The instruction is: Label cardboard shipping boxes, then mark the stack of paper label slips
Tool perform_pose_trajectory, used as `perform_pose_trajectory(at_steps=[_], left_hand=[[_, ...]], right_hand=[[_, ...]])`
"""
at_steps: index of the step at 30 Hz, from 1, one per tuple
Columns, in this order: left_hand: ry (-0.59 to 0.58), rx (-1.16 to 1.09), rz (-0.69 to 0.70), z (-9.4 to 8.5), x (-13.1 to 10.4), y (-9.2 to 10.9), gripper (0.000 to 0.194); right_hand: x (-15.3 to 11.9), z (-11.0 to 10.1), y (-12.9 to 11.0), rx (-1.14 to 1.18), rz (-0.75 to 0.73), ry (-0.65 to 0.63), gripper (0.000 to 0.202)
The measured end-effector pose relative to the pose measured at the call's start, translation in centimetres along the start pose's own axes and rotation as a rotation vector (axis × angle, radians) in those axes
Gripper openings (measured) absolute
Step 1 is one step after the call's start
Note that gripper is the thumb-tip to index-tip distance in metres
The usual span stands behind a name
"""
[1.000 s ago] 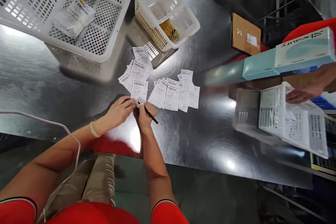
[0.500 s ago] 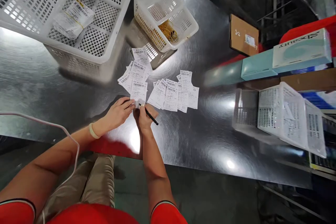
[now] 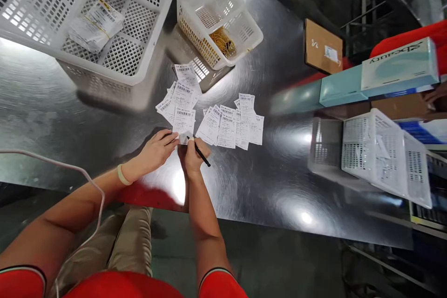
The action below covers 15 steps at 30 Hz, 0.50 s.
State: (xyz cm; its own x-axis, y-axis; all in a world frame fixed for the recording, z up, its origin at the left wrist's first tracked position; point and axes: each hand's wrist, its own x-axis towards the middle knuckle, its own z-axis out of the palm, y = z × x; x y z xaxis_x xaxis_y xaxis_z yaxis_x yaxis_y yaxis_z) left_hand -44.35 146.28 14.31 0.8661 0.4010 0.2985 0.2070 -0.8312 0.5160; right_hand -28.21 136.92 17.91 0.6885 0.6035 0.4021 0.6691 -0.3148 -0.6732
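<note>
My right hand [image 3: 196,156] grips a black pen [image 3: 202,154], its tip on the lower part of a printed paper slip [image 3: 183,122]. That slip lies nearest me in a loose, overlapping group. Beside it, my left hand [image 3: 159,150] rests on the table with fingers stretched out, the fingertips touching the slip's lower left edge. More barcode slips [image 3: 184,93] overlap just beyond it. To the right of my right hand, a second spread of slips [image 3: 226,128] lies fanned out on the metal table [image 3: 258,186].
A large white basket [image 3: 139,63] at the upper left holds a banded bundle of slips [image 3: 94,25]. A smaller white basket [image 3: 195,32] contains yellow rubber bands [image 3: 223,42]. On the right are teal boxes [image 3: 342,86], a cardboard box [image 3: 323,46] and clear baskets [image 3: 359,144]. A pale cable [image 3: 70,165] crosses my left arm.
The pen tip has shifted slightly to the right and up on the slip. My left hand stays in place. At the far right edge, part of another person's hand has come into view.
</note>
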Motion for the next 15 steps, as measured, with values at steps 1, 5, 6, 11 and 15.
perform_pose_trajectory(at_steps=[1,5,6,11,15], left_hand=[[0.004,-0.005,0.0,0.0,-0.04,-0.03,0.038],[0.019,0.002,0.005,0.05,-0.1,-0.04,0.037],[0.022,0.002,0.004,0.06,-0.09,-0.02,0.036],[0.012,0.005,-0.002,-0.05,0.08,0.14,0.038],[0.03,0.072,0.035,-0.14,0.13,0.2,0.036]], right_hand=[[0.02,0.01,-0.01,-0.003,-0.004,0.009,0.053],[0.05,-0.05,0.09,0.043,-0.016,-0.017,0.053],[0.04,-0.07,0.13,0.059,-0.016,-0.02,0.053],[-0.11,-0.11,0.3,0.036,0.024,-0.019,0.053],[-0.25,-0.14,0.33,0.035,0.029,-0.059,0.055]])
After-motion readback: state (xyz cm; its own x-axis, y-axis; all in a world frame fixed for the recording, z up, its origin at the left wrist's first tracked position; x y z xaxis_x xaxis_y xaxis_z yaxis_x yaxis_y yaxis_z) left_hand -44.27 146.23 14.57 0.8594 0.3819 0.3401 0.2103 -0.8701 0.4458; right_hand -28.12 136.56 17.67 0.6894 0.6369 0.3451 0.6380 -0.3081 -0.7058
